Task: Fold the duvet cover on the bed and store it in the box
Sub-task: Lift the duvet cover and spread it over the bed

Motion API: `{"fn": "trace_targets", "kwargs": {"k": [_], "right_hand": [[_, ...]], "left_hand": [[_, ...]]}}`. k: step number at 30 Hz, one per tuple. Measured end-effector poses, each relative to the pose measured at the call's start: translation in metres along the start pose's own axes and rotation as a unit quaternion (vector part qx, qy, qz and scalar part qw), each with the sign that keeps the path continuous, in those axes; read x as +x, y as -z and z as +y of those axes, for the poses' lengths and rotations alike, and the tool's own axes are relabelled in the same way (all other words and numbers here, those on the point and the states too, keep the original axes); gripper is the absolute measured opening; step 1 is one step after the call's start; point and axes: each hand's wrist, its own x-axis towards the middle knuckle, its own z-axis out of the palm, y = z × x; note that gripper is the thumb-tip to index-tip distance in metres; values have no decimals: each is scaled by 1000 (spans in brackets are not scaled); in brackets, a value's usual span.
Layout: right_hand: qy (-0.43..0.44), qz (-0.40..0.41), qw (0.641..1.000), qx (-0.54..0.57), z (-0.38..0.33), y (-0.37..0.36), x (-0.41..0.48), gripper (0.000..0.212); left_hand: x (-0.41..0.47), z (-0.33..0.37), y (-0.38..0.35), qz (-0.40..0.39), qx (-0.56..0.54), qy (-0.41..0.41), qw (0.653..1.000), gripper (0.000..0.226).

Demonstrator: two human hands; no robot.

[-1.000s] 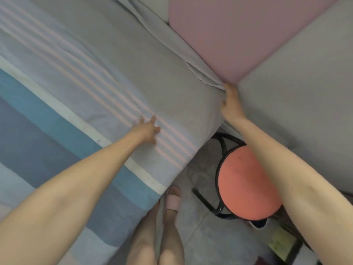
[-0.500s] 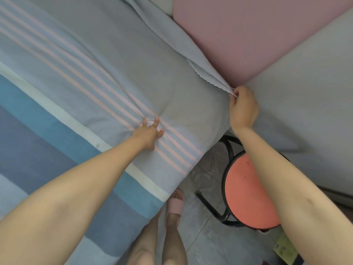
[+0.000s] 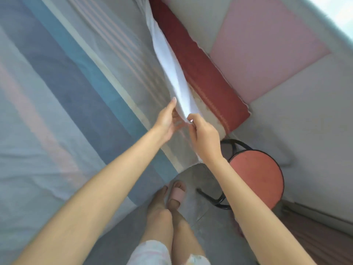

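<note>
- At the near right corner of the bed [image 3: 208, 77], one corner of the duvet cover [image 3: 76, 96] is lifted clear of the surface and held by both hands.
- The right hand [image 3: 205, 136] pinches the very tip of that corner between thumb and forefinger, with its other fingers curled beneath.
- The left hand [image 3: 167, 119] is just beside it; whether the two hands touch cannot be told.
- The left thumb lies straight along the top of the cloth and the fingers are folded round the underside, so this hand grips the fold.
- From the hands, the raised edge runs as a pale, whitish band toward the far edge of the bed, showing the cover's lighter inner face.
- The rest of the cover lies spread over the left and middle of the bed.
- It has broad bands of dark blue, teal and grey, with narrow pink lines near the lifted edge.
- A few shallow creases cross it by the near edge.
- Where the cover is lifted, the bed's red top shows along its right edge, marked with thin pale stripes.
- Beyond that edge stands a pink panel [image 3: 267, 41] with grey ones around it.
- A round stool [image 3: 256, 180] with a red seat and black metal frame stands on the floor [image 3: 193, 238], just off the bed's near right corner and under the right forearm.
- The person's bare legs and one pink slipper [image 3: 176, 194] are on the grey floor by the bed's near edge.
</note>
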Motion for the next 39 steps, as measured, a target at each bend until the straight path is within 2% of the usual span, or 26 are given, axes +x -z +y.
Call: {"fn": "trace_targets", "kwargs": {"k": [4,8,11,17,19,23,29,32,35,39], "right_hand": [[50,-43,997,33,-96,17,-22,17],[109,-130,985,35,-169,18,-43,12],[179,-187,965,31,-228,12,-64,12],[294,-244,924,30,-339,-7,-111,9],[332,-271,903,25,-377,-16,-135,10],[386,-308,869,23,-459,-31,-201,9],[428,-357,830,26,-565,-47,-274,12],[440,-387,809,38,-605,-58,-297,11],[424,-413,803,66,-642,-75,-315,15],[395,-419,814,82,-681,-111,-326,22]], "left_hand": [[-73,30,47,114,-102,-66,986,23],[-148,42,100,219,-98,-125,963,7],[-210,43,155,305,-69,-196,930,14],[-317,14,259,400,-57,-253,879,19],[-353,-1,295,421,-62,-270,864,19],[-439,-35,374,442,-50,-301,844,2],[-550,-67,460,476,-33,-332,814,11],[-590,-85,496,490,-60,-341,800,14],[-623,-99,529,491,-91,-345,794,14],[-645,-114,563,491,-124,-332,796,22]]}}
